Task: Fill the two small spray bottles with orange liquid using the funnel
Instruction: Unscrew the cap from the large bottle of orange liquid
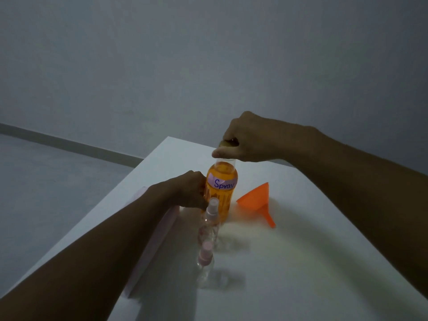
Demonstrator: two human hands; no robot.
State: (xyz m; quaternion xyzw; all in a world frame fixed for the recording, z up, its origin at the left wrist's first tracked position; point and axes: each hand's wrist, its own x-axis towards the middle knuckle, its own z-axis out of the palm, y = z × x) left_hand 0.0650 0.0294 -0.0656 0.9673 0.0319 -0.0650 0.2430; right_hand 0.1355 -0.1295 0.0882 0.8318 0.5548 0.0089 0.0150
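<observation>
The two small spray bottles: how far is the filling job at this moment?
Done: nothing filled yet. Both small spray bottles, the farther one and the nearer one, look clear and empty, with pink caps on. In hand: the left hand steadies the big orange "Spray" bottle, and the right hand grips its cap. Left: uncapping the small bottles, placing the orange funnel, which lies on the table, and pouring.

Funnel [256, 200] lies right of the big bottle [221, 191]; spray bottles [209, 224] in front.

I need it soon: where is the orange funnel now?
The orange funnel lies on its side on the white table, right of the "Spray" bottle.
</observation>
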